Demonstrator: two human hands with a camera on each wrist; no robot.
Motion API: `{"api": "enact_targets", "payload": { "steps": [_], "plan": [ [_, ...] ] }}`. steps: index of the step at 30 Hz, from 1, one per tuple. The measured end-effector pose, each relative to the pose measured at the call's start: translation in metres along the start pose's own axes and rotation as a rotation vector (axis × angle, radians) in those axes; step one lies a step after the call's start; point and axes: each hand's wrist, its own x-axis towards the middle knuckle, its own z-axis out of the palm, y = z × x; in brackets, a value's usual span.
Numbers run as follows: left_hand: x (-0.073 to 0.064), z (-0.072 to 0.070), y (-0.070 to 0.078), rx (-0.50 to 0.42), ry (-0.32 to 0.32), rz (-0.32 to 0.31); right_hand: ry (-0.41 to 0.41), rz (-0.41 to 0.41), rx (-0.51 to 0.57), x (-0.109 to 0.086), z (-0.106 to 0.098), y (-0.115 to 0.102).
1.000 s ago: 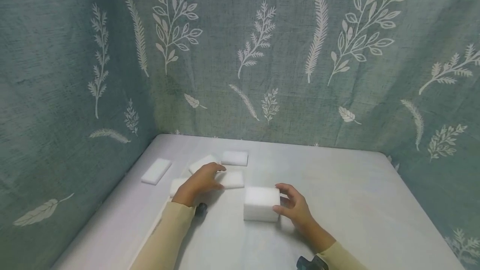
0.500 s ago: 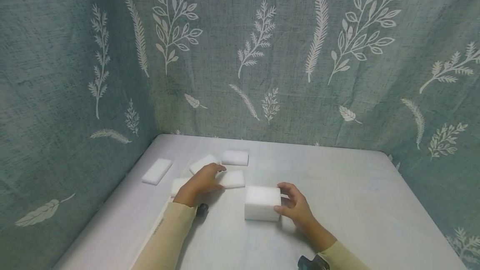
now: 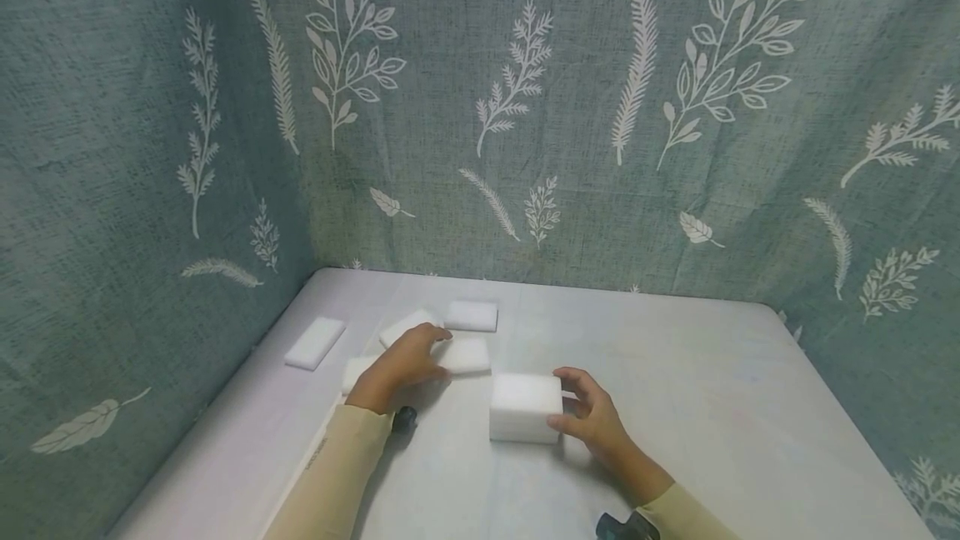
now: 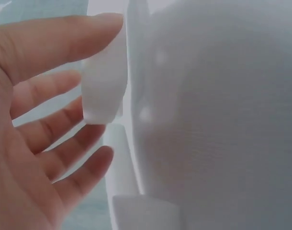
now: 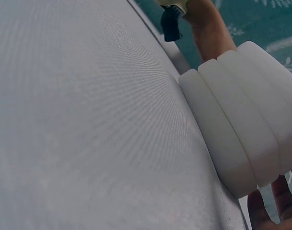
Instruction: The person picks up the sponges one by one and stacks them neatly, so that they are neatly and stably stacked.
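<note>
In the head view my left hand (image 3: 408,357) holds a white rectangular sponge (image 3: 467,356) by its left end. The left wrist view shows the thumb on one face of that sponge (image 4: 104,91) and the fingers on the other side. Just to its right stands a stack of white sponges (image 3: 525,411), several layers high. My right hand (image 3: 592,415) grips the stack's right end, thumb at the front corner and fingers at the back. The layers of the stack (image 5: 237,120) show lined up in the right wrist view, with fingertips at its lower end.
More white sponges lie on the white-covered table (image 3: 660,373): one sponge (image 3: 471,316) at the back, another (image 3: 408,326) behind my left hand, one (image 3: 358,373) partly under the wrist, and one (image 3: 315,343) farther left. A patterned green curtain (image 3: 570,107) hangs behind.
The sponge at my left hand has tilted slightly, its left end a little higher than before. My right hand and the stack have stayed in place.
</note>
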Motion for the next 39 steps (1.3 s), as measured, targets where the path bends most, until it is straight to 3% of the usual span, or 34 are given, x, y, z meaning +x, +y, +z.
{"api": "enact_targets", "payload": {
  "steps": [16, 30, 39],
  "plan": [
    [-0.006, -0.02, 0.025, -0.051, 0.011, 0.188, -0.002, -0.019, -0.032, 0.0, 0.0, 0.001],
    [-0.009, -0.024, 0.038, -0.064, 0.007, 0.248, 0.02, -0.025, -0.035, 0.001, -0.001, 0.003],
    [-0.013, -0.026, 0.05, -0.078, 0.046, 0.369, 0.014, -0.021, 0.004, 0.0, 0.0, 0.002]
  ]
}}
